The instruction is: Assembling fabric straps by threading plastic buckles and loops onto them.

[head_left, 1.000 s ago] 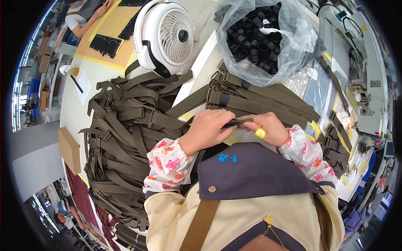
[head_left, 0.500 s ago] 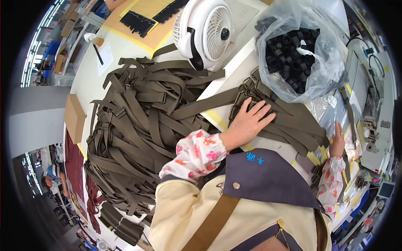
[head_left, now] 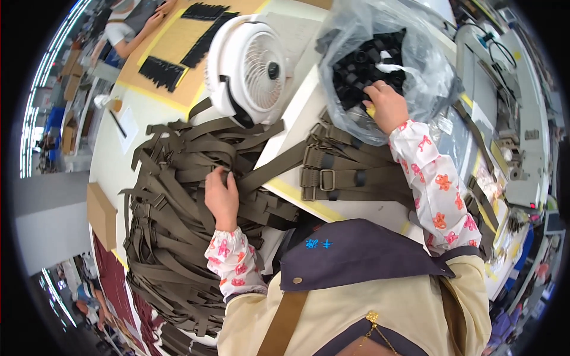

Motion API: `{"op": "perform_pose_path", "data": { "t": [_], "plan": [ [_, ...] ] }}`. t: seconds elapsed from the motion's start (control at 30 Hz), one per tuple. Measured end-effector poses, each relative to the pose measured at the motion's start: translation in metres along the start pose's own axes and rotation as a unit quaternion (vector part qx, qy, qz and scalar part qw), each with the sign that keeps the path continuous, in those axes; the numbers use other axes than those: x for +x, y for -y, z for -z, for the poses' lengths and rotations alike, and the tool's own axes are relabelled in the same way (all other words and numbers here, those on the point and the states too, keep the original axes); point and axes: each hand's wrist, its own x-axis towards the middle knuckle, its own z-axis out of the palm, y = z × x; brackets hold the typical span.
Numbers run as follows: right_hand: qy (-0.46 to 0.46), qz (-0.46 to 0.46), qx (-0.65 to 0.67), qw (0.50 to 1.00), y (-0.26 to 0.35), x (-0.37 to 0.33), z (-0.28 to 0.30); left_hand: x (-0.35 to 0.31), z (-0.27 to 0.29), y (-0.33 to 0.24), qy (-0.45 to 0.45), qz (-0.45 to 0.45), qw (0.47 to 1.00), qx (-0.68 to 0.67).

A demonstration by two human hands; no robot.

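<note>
A large tangled pile of olive-brown webbing straps [head_left: 178,237] with metal buckles covers the left of the table. On its right side my left hand [head_left: 222,200] is closed around one of the straps, its fingertips by a dark end. My right hand [head_left: 387,108] reaches into the open clear plastic bag [head_left: 436,98] holding many small black rings [head_left: 371,56]. Its fingers are pinched together; what they hold is too small to make out, and a bit of yellow shows by them. Below the bag lies a neater stack of buckled straps [head_left: 368,172], some with black bands by their buckles.
A white desk fan [head_left: 249,71] stands behind the strap pile. Farther back, black strips [head_left: 163,72] lie on a tan board, near another person's arm [head_left: 133,44]. A cardboard box [head_left: 102,215] is at the left edge. A sewing machine [head_left: 504,113] stands on the right.
My left hand has gone from the stack of straps to the pile on the left. My right hand has moved from the right side up into the bag of rings. The view has shifted.
</note>
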Motion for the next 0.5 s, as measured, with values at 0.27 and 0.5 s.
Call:
{"op": "perform_pose_path", "data": {
  "t": [0.27,0.5],
  "plan": [
    [-0.052,0.000,0.039,0.998,0.004,0.014,-0.015,0.022,0.002,0.016,-0.015,0.002,0.996,-0.089],
    [-0.023,0.120,-0.004,0.992,0.001,0.026,-0.036,0.088,-0.006,0.046,0.067,-0.284,0.954,0.068]
  ]
}}
